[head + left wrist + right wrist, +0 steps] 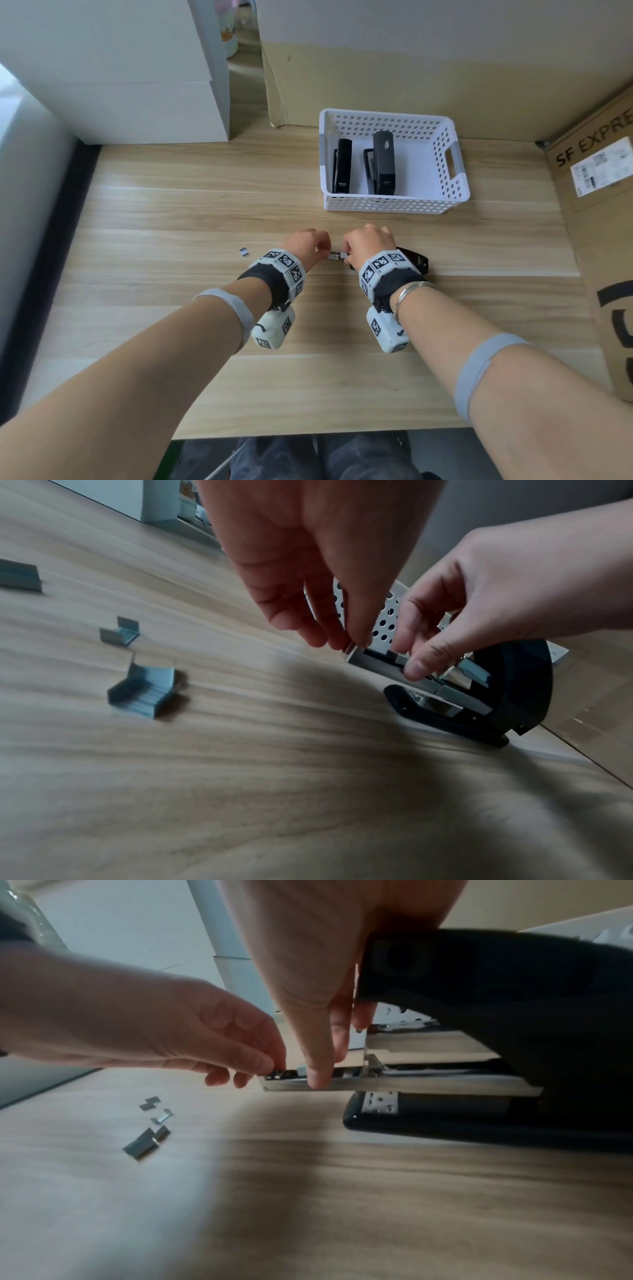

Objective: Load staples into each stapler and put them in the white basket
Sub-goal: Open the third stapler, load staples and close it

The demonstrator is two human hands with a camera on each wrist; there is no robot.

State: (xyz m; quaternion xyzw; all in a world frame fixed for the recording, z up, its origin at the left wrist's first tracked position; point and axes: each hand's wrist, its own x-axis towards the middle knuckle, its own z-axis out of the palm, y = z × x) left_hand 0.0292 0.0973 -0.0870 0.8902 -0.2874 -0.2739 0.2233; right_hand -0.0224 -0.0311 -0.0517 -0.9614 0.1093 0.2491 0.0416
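Loading the third stapler [412, 262], out on the desk [205, 205] just short of the white basket [460, 178], which already holds 2 staplers [342, 164]. Right hand [368, 241] with grip closed on the metal staple tray [342, 1083], thumb on the near wall and fingers over the top, black lid [514, 974] hinged up above it. Left hand [306, 245] pinched at the tray's open front end [363, 656]; looks like a small strip of staples between the fingertips, but too hidden to be sure. Best done by keeping the tray level and pinned steady with the right hand, lowering the strip legs-down so it straddles the inner rail, then sliding it back toward the hinge rather than dropping it in crooked. Worth checking that it lies flat below the tray walls before closing the lid, since a tilted strip will likely jam. 3 loose staple pieces [143, 693] lying on the desk to the left, well apart from the stapler, spare if this strip breaks. Basket still to follow for this one.
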